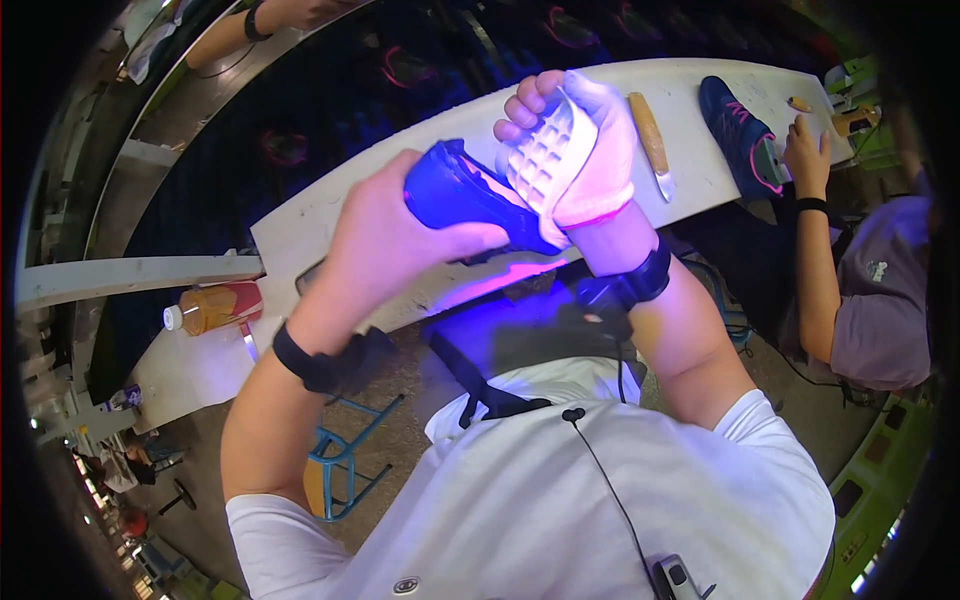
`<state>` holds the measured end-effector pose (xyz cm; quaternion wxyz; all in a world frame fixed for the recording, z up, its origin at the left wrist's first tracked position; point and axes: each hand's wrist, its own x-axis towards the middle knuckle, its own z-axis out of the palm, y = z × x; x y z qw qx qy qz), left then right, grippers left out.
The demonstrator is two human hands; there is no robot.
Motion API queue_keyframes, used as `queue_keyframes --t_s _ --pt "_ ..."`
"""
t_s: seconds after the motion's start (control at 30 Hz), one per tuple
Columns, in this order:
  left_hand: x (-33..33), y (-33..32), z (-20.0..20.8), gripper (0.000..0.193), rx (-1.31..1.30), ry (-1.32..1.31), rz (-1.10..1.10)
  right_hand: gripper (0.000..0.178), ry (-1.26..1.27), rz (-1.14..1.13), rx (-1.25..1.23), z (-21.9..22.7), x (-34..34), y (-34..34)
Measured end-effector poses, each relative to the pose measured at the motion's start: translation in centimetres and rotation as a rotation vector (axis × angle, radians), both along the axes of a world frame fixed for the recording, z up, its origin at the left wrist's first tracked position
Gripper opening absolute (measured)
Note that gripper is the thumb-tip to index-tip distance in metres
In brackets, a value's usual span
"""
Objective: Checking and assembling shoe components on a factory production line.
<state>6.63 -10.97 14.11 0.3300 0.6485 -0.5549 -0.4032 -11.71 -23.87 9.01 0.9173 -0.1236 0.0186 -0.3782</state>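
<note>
My left hand (385,220) is wrapped round a blue shoe upper (450,205), thumb along its near side. My right hand (605,145), in a pale glove that leaves the fingertips bare, grips a white shoe sole (552,155) with a grid of square hollows showing. Upper and sole meet just above the near edge of the white bench (350,190); whether they are joined there I cannot tell. Bluish-violet light falls over both hands. Beyond my right hand lies a knife (650,135) with a wooden handle, its blade toward me.
Farther right, a dark blue shoe (735,130) with pink laces lies near a co-worker's hand (806,155). A dark conveyor with more shoes runs behind the bench. An amber bottle (215,305) lies at left; a blue-framed stool (345,460) stands below. Another person's arm (225,40) reaches in at upper left.
</note>
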Motion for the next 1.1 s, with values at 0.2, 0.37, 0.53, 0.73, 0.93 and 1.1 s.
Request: queue_keyframes --t_s 0.2,0.37,0.53,0.73,0.93,1.1 --pt "-1.1 0.7 -0.7 0.072 -0.059 -0.138 0.173 0.026 0.369 -0.046 -0.519 2.3 2.5 0.3" --pt "-2.0 -2.3 0.8 0.075 -0.103 -0.262 0.051 0.02 0.531 -0.154 -0.994 3.1 1.2 -1.0" --pt "-5.8 -5.9 3.9 0.08 -0.162 -0.524 -0.167 0.013 0.636 -0.353 -1.07 2.2 -2.5 -3.0" --pt "-10.8 -4.1 5.4 0.087 -0.267 -0.805 -0.388 0.032 0.655 -0.287 -0.928 3.9 -8.7 0.8" --pt "-11.0 -1.5 3.9 0.08 -0.676 -0.933 -0.574 0.058 0.605 -0.25 -1.199 2.7 -12.7 4.8" --pt "-6.1 1.1 5.3 0.097 -0.384 -0.581 -0.576 0.109 1.033 -0.459 -1.59 0.6 -13.6 8.4"
